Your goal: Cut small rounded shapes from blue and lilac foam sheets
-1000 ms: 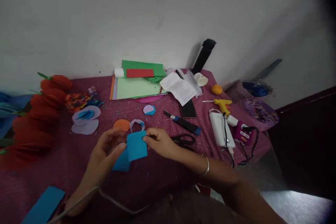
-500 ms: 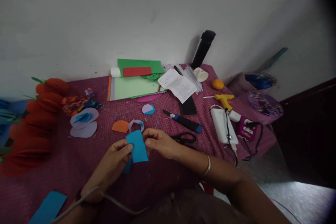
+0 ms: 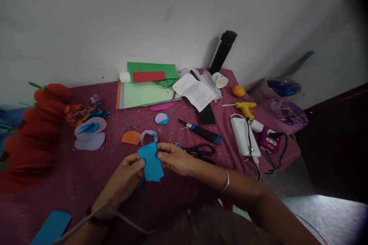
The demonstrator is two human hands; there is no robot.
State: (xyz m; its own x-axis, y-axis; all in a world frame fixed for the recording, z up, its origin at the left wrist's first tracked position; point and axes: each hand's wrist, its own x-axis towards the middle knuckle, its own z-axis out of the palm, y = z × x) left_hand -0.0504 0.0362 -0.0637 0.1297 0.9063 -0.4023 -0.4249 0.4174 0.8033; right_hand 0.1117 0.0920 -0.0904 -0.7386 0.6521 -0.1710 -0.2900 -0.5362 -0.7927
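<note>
Between my two hands is a small stack of blue paper pieces (image 3: 151, 162), held above the table, its layers slightly out of line at the edges. My left hand (image 3: 130, 168) pinches the left side, thumb on top. At the right edge, my right hand (image 3: 174, 157) grips the paper between thumb and fingers. Just beyond lie a lilac paper ring (image 3: 148, 133) and an orange half-round piece (image 3: 131, 138). Black scissors (image 3: 202, 149) rest by my right hand, near a blue-and-black utility knife (image 3: 204, 133). Another blue paper piece (image 3: 51, 227) lies at the lower left.
Orange paper pumpkins (image 3: 43, 134) line the left side. Coloured sheets (image 3: 143, 95), a handwritten note (image 3: 194, 92), a phone (image 3: 207, 115) and a black bottle (image 3: 222, 51) sit towards the wall. A yellow glue gun (image 3: 246, 109), white power bank (image 3: 244, 137) and corded purple socket box (image 3: 270, 139) occupy the right.
The blue paper in my hands now shows offset layers at its top and lower edges, where it looked like one even piece. Both hands keep their hold, nearly in the same place.
</note>
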